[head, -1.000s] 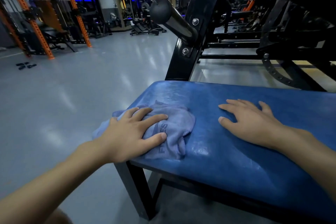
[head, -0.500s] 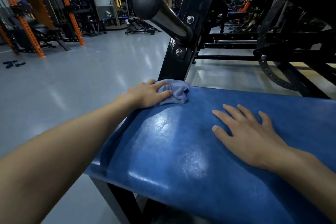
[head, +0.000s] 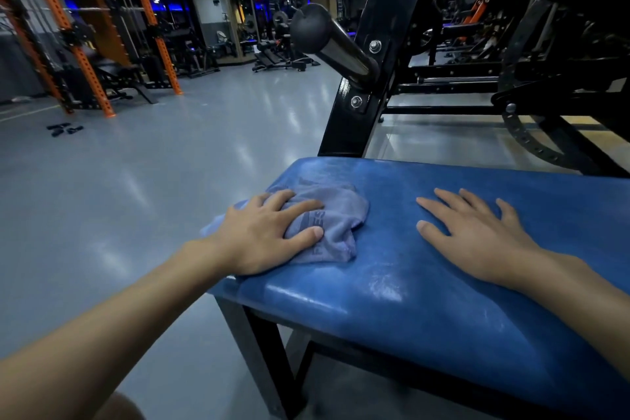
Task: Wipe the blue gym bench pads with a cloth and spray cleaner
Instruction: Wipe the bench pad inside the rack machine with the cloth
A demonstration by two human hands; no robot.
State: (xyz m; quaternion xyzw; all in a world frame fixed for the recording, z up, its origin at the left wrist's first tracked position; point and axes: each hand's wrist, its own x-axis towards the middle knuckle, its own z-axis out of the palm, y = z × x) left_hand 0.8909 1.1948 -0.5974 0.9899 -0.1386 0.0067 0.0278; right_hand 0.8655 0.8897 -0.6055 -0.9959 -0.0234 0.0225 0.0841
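The left hand [head: 262,232] lies palm down, fingers spread and only slightly bent, thumb angled out toward the right. The left forearm [head: 119,327] reaches in bare from the lower left. The right hand [head: 477,235] lies flat, palm down, fingers straight and fanned. The right forearm [head: 586,286] enters from the right edge. The two hands are well apart.

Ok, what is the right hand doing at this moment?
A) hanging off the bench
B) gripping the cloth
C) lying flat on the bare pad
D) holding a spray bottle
C: the right hand lies flat, fingers spread, on the bare blue pad, apart from the cloth, which the left hand presses down; no spray bottle is in view.
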